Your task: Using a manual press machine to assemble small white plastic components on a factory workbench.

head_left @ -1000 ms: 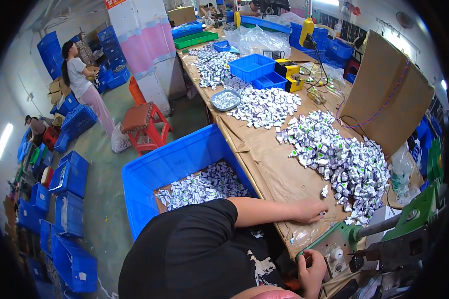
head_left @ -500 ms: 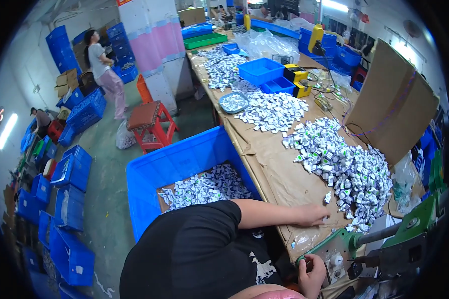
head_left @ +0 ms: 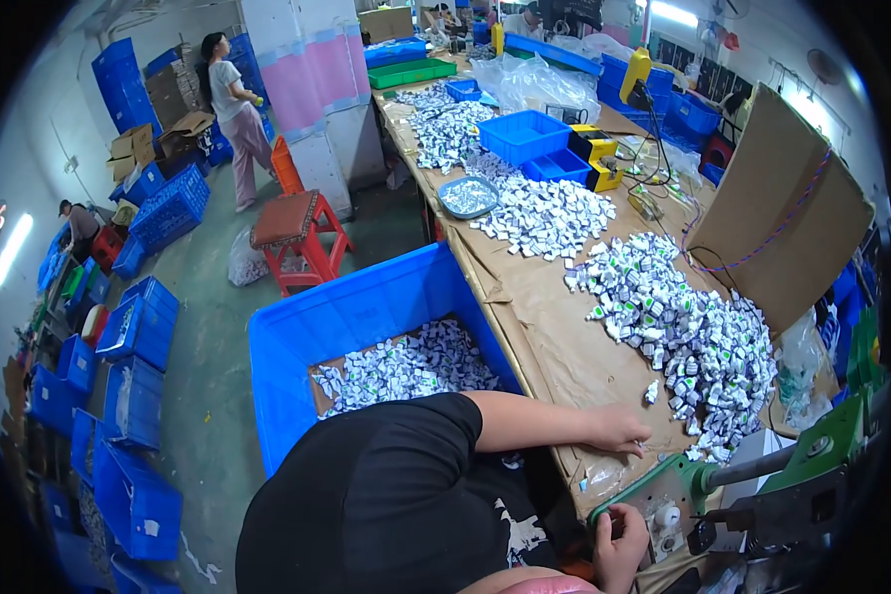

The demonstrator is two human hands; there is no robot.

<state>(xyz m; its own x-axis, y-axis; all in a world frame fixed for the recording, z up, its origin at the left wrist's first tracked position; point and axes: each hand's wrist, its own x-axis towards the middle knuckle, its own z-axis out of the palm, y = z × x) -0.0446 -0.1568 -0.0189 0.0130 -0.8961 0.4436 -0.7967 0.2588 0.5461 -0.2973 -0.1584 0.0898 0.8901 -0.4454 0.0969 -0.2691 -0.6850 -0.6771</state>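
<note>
My left hand point(head_left: 618, 429) rests low over the brown-paper-covered table, its fingers drawn together and pointing down. Whatever they pinch is hidden or too small to name. Just beyond it lies one loose small white-and-grey plastic piece point(head_left: 651, 392), beside a large heap of similar pieces point(head_left: 698, 337), some with green spots. My right hand point(head_left: 622, 544) is at the edge of the green machine base point(head_left: 619, 503), near a white knob point(head_left: 667, 516). Its fingers are curled with the thumb close by, and I cannot make out what is inside them.
A big blue bin point(head_left: 351, 302) partly filled with pieces stands against the table's left edge. Further along are another heap point(head_left: 549, 218), a small round-cornered tray point(head_left: 468, 197) and blue boxes point(head_left: 525, 137). Upright cardboard point(head_left: 787, 208) borders the right. A red stool point(head_left: 297, 228) stands beyond the bin.
My left hand has shifted very slightly, fingers still together. My right hand stays at the machine edge. In the background, a walking person has moved a little to the right.
</note>
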